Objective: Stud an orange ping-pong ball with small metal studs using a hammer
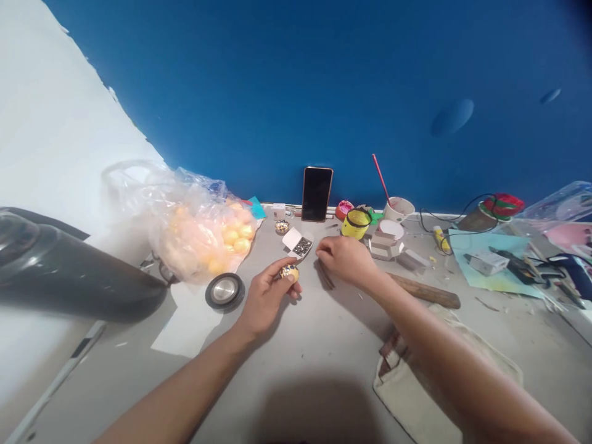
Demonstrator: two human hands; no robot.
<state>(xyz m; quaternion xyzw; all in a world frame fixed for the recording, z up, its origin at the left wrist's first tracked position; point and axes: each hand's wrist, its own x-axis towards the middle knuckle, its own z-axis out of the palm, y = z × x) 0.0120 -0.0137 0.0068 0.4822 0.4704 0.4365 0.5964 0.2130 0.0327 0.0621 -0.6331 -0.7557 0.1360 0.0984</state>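
My left hand (266,299) is closed round a small yellow ball (289,273), gripped between thumb and fingers. Dark and silvery spots, like stud heads, cover part of the ball's upper side. Just behind it an open white box (292,237) holds many small silver tacks (303,247). To the right of that box my right hand (345,259) has its fingertips pinched together, and what they hold, if anything, is too small to see. Beneath this hand some thin brown sticks (325,277) lie on the table. Another round, studded ball (282,227) rests behind the box.
A phone (317,194) leans on the blue wall. Left are a plastic bag of yellow-orange balls (235,237), a round black lid (224,291) and a dark cylinder (83,271). Right are a yellow cup (356,223), a wooden rod (425,291) and a cloth (425,394) under my forearm.
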